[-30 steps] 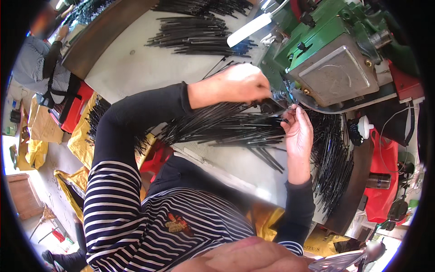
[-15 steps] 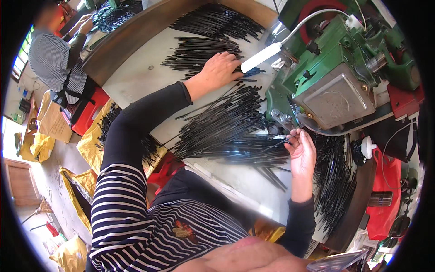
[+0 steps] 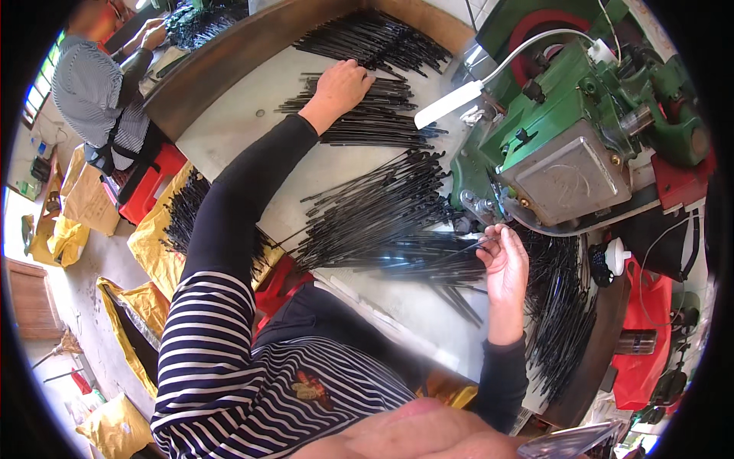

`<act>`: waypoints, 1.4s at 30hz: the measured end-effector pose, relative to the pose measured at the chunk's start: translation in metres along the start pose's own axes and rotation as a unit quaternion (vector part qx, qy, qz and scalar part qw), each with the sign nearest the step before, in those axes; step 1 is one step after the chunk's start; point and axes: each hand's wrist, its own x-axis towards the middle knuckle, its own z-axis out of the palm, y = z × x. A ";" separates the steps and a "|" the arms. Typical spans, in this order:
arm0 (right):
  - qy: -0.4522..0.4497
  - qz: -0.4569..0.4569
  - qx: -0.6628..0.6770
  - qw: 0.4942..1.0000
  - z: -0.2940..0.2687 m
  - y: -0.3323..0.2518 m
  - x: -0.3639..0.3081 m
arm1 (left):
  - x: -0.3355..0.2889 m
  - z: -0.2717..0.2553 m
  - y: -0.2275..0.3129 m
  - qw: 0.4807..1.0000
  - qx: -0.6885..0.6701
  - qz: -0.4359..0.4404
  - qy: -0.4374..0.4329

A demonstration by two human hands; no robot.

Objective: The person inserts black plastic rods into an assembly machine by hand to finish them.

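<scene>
My left hand [image 3: 341,86] lies across the middle bundle of thin black rods [image 3: 375,122] on the pale tabletop. Its fingers are bent down over them, with the fingertips hidden. My right hand [image 3: 506,262] is raised, palm turned partly up, just below the green machine [image 3: 562,145]. Thumb and fingers pinch the end of a thin black rod [image 3: 475,246], which slants down to the left. A larger heap of rods [image 3: 367,206] spreads between my hands, beside the machine's lower metal parts [image 3: 478,200].
A white lamp bar [image 3: 449,104] reaches over the table from the machine. Wooden boards [image 3: 214,69] edge the table. More rods [image 3: 562,306] lie right of my right hand. Another person [image 3: 99,99] works at the far left, near yellow sacks [image 3: 157,252].
My left hand has moved away and to the left, from the near right end of the middle bundle to its far side. My right hand keeps its pinch in nearly the same place.
</scene>
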 end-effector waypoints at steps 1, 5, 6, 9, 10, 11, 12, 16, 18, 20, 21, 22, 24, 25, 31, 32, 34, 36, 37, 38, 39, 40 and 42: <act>0.003 0.004 -0.003 1.000 0.000 0.000 0.000 | -0.003 0.000 0.004 1.000 -0.015 0.014 0.018; -0.015 0.005 -0.008 1.000 -0.002 0.000 0.005 | -0.015 -0.012 0.021 1.000 -0.017 0.018 -0.013; -0.018 0.005 -0.005 1.000 -0.001 0.000 0.006 | -0.017 -0.016 0.025 0.999 -0.025 0.024 -0.010; -0.021 0.006 -0.008 1.000 0.000 0.000 0.005 | -0.026 -0.022 0.029 0.998 -0.045 0.044 0.002; -0.024 0.001 -0.011 1.000 0.000 0.000 0.004 | -0.027 -0.027 0.031 0.998 -0.059 0.034 -0.017; -0.028 -0.004 -0.014 1.000 0.001 -0.001 0.003 | -0.027 -0.034 0.032 0.996 -0.073 0.024 -0.034; -0.028 -0.004 -0.012 1.000 -0.003 0.001 0.005 | -0.027 -0.034 0.036 0.996 -0.074 0.025 -0.043; -0.019 -0.009 -0.018 1.000 -0.008 0.001 0.005 | -0.028 -0.058 0.056 0.985 -0.135 0.078 -0.070; -0.004 -0.015 -0.020 1.000 -0.004 0.001 0.003 | -0.034 -0.073 0.068 0.975 -0.142 0.113 -0.128; 0.017 -0.023 -0.021 0.999 -0.002 0.001 0.004 | -0.041 -0.075 0.075 0.970 -0.145 0.131 -0.142; 0.021 -0.022 -0.022 0.999 -0.003 0.000 0.004 | -0.044 -0.076 0.080 0.965 -0.149 0.150 -0.155; 0.015 -0.029 -0.011 0.999 -0.005 -0.001 0.004 | -0.045 -0.081 0.086 0.961 -0.158 0.156 -0.164; -0.002 -0.041 0.002 0.999 -0.007 -0.001 0.006 | -0.048 -0.082 0.095 0.955 -0.156 0.169 -0.187; 0.001 -0.041 0.001 0.999 -0.007 -0.001 0.006 | -0.049 -0.081 0.098 0.950 -0.150 0.181 -0.207; 0.004 -0.033 -0.012 0.999 -0.004 0.000 0.006 | -0.054 -0.077 0.104 0.955 -0.142 0.186 -0.185; 0.005 -0.035 -0.011 0.999 -0.004 0.000 0.006 | -0.055 -0.078 0.103 0.955 -0.141 0.194 -0.174; 0.007 -0.036 -0.011 0.999 -0.005 0.000 0.006 | -0.056 -0.085 0.101 0.954 -0.132 0.202 -0.178; 0.002 -0.037 -0.011 0.999 -0.006 0.000 0.006 | -0.061 -0.088 0.099 0.953 -0.121 0.210 -0.182; 0.002 -0.036 -0.011 0.999 -0.006 0.000 0.006 | -0.064 -0.086 0.098 0.952 -0.106 0.215 -0.192; 0.004 -0.032 -0.012 0.999 -0.006 0.001 0.006 | -0.066 -0.086 0.097 0.950 -0.091 0.221 -0.201; 0.004 -0.029 -0.013 0.999 -0.006 0.001 0.006 | -0.068 -0.086 0.098 0.950 -0.092 0.220 -0.201; 0.004 -0.028 -0.013 1.000 -0.005 0.001 0.006 | -0.068 -0.087 0.098 0.951 -0.086 0.217 -0.202; 0.005 -0.025 -0.012 1.000 -0.005 0.002 0.007 | -0.070 -0.089 0.100 0.952 -0.080 0.214 -0.204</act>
